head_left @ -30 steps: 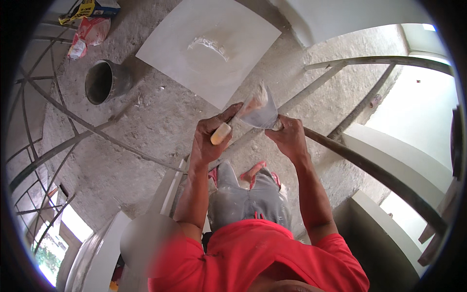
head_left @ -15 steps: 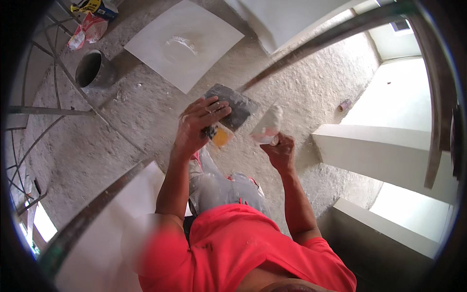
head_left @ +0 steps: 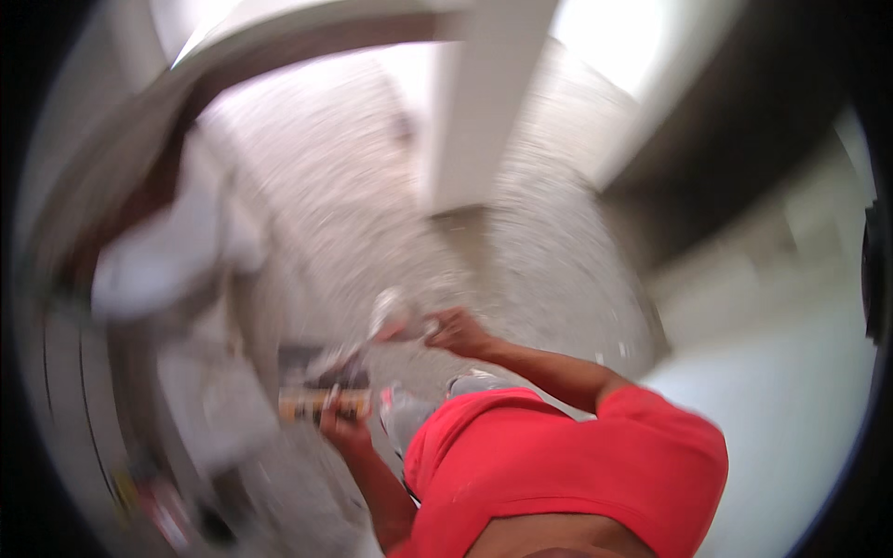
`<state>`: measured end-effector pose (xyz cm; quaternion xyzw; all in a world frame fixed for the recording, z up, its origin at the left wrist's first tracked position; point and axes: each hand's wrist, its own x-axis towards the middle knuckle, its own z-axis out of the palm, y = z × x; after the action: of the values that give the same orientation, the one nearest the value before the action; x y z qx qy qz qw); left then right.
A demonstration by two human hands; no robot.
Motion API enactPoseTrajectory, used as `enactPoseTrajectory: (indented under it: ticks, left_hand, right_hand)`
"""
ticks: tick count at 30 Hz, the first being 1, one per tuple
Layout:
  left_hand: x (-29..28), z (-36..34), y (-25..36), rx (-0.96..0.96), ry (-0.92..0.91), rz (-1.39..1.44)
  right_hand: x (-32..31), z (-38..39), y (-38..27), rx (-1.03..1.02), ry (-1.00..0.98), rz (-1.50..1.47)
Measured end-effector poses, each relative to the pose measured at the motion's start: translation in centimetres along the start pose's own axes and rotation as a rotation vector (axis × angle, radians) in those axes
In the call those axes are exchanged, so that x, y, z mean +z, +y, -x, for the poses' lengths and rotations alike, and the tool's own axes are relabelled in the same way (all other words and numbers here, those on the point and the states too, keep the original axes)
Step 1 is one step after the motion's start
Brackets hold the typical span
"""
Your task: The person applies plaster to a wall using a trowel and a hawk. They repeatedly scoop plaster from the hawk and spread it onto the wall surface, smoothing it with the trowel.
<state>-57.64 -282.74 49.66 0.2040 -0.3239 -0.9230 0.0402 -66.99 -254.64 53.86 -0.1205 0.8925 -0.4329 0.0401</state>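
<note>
My left hand (head_left: 342, 426) is closed on a flat rectangular trowel (head_left: 321, 403), whose plate is dark with a yellow-orange and black part. To its right, my right hand (head_left: 459, 332) grips a putty knife (head_left: 393, 321) bearing a whitish lump that looks like plaster. The knife's lower edge is close to the trowel; blur hides whether they touch. Both hands are in front of my red shirt (head_left: 567, 456) and grey trousers.
Rough grey floor (head_left: 316, 177) stretches ahead. A pale upright pillar or wall end (head_left: 484, 102) stands at the top middle, and a dark opening (head_left: 735, 139) lies at the right. White sheets (head_left: 209, 400) are at the left. Everything is smeared by motion.
The view has swung sharply to the right, so the floor sheets and bucket have shifted left or out of sight. Both hands now appear lower and further left, still holding their tools.
</note>
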Motion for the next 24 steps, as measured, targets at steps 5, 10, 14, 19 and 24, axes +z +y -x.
enactPoseTrajectory:
  ticks: [5,10,14,19,24]
  left_hand:
    - [-0.4,-2.4,2.8,-0.065,0.085,-0.077]
    - [1.4,-6.5,3.0,-0.106,-0.298,-0.120]
    - [7.0,-7.3,5.5,-0.246,-0.392,-0.077]
    - [6.9,-10.9,3.9,-0.424,-0.646,0.031]
    - [9.8,-10.5,8.5,-0.461,-0.744,0.026]
  right_hand:
    - [0.8,5.7,-5.8,0.317,0.113,0.130]
    - [6.6,10.9,-9.9,0.505,0.357,0.148]
    - [8.9,8.7,-11.7,0.569,0.507,0.131]
    - [13.8,7.3,-9.9,0.631,0.722,0.157]
    - [12.9,6.0,-18.2,0.745,0.858,-0.005]
